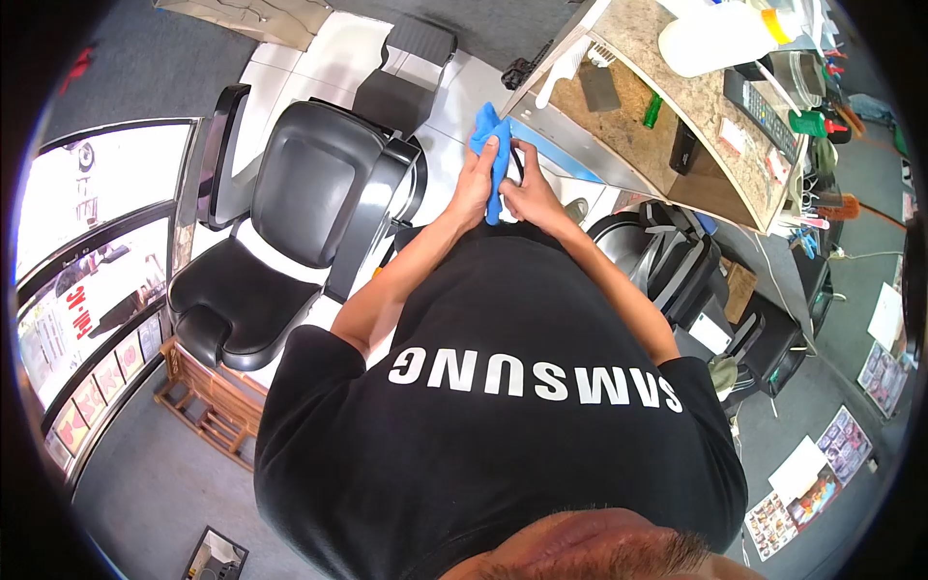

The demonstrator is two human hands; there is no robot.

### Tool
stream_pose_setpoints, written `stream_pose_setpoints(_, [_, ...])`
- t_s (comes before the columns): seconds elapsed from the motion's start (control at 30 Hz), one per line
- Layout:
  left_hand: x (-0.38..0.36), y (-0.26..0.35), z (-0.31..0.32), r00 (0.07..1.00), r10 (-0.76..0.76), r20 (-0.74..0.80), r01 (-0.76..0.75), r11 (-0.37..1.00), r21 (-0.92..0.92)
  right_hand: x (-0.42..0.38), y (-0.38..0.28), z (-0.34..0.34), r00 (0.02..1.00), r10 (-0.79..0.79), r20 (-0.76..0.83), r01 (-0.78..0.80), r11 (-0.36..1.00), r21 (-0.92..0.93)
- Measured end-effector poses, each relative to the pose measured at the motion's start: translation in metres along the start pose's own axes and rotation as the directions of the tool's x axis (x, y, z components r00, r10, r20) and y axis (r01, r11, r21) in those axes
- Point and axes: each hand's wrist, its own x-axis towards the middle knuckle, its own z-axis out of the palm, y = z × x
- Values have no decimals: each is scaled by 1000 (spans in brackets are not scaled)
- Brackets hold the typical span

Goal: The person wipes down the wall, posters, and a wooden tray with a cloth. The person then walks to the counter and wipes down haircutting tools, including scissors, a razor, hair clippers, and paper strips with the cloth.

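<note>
A crumpled blue cloth (496,164) hangs between my two hands in front of my black shirt. My left hand (474,181) is closed on the cloth's left side, with the thumb pressed on top of it. On the cloth's right side, my right hand (532,188) has bent fingers touching its edge, and part of the cloth lies hidden behind the fingers. One end of the cloth sticks up above the hands and the other end hangs down toward my shirt.
A black salon chair (319,184) stands at the left. To the right is a counter (619,106) with a white bottle (720,41), a remote control (759,114) and combs. More black chairs (667,261) are below the counter. A wooden bench (208,401) stands at the lower left.
</note>
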Motion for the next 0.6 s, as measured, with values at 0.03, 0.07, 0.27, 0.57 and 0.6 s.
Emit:
stream_pose_setpoints(0.03, [1,3,-3,1000,22,18,-22,999,24,-4,-4,0,999,16,28,-16,1000,19])
stream_pose_setpoints(0.07, [1,7,-6,998,42,37,-44,998,48,-9,-11,-1,998,31,54,-33,999,38])
stream_pose_setpoints(0.27, [9,17,-21,987,107,122,-158,812,562,-19,-12,1,987,115,116,-95,981,-168])
stream_pose_setpoints(0.57, [24,22,-26,963,236,127,-236,523,819,-25,-7,-7,981,125,149,-70,942,-329])
stream_pose_setpoints(0.6, [28,19,-31,969,232,83,-197,526,827,-24,-6,-7,983,109,150,-55,944,-326])
